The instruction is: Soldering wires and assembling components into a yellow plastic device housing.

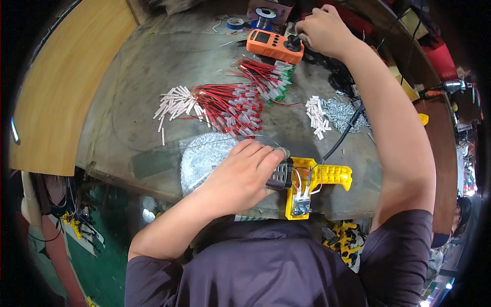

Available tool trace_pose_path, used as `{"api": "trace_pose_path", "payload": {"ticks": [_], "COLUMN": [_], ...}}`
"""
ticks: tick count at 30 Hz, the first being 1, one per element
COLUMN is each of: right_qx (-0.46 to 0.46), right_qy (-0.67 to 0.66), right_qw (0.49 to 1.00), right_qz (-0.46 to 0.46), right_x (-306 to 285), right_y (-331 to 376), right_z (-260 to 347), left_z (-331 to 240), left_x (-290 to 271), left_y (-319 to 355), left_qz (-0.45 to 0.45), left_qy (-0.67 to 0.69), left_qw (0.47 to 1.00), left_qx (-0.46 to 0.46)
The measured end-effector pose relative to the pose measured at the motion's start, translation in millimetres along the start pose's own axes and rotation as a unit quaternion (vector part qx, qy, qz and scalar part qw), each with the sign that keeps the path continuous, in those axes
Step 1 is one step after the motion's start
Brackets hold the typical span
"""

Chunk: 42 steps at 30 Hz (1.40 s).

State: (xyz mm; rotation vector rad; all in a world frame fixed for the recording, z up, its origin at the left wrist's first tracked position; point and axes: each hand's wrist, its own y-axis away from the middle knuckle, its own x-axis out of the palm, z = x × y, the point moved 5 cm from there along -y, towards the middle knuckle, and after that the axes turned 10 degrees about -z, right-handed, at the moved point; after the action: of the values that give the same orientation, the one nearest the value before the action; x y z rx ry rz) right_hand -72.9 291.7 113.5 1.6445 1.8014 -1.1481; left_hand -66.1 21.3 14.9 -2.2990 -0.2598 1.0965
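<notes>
Head view shows my left hand [244,174] closed around the dark end of a yellow plastic tool housing [314,181] at the near edge of the grey tabletop [138,77]. At the far side, my right hand [323,29] grips the dial of an orange rectangular multimeter [273,45]. Red wire bundles [230,107] lie between them.

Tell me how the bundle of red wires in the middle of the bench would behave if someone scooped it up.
The bundle of red wires would probably flop and droop, since the strands are thin and already curve. It looks loose and untied, so strands would likely slip out and scatter. The white sleeves at the fanned-out ends may snag on each other. It seems light for its spread.
</notes>
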Motion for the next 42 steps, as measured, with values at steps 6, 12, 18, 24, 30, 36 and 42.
{"api": "trace_pose_path", "payload": {"ticks": [6,12,18,24,30,36,42], "right_qx": [-0.002,0.029,-0.047,0.115,0.055,0.314,0.379], "right_qy": [0.026,0.032,0.046,-0.385,-0.475,-0.672,-0.784], "right_qw": [0.989,0.984,0.998,0.914,0.878,0.666,0.473], "right_qz": [0.148,0.175,-0.005,-0.065,0.027,0.078,0.132], "right_x": [9,11,12,-88,-117,-88,-72], "right_y": [-26,-31,3,107,219,224,216], "right_z": [7,16,10,81,177,161,138], "left_z": [0,0,0,1,0,-6,-50], "left_x": [1,-1,5,-1,2,1,25], "left_y": [-2,-2,-4,6,2,2,-2], "left_qz": [0.011,-0.008,0.006,-0.012,0.014,-0.054,-0.174], "left_qy": [0.012,0.019,-0.004,-0.024,-0.009,-0.038,-0.061], "left_qw": [1.0,1.0,1.0,1.0,0.999,0.997,0.983], "left_qx": [0.006,-0.007,0.0,-0.013,-0.047,-0.041,0.021]}}
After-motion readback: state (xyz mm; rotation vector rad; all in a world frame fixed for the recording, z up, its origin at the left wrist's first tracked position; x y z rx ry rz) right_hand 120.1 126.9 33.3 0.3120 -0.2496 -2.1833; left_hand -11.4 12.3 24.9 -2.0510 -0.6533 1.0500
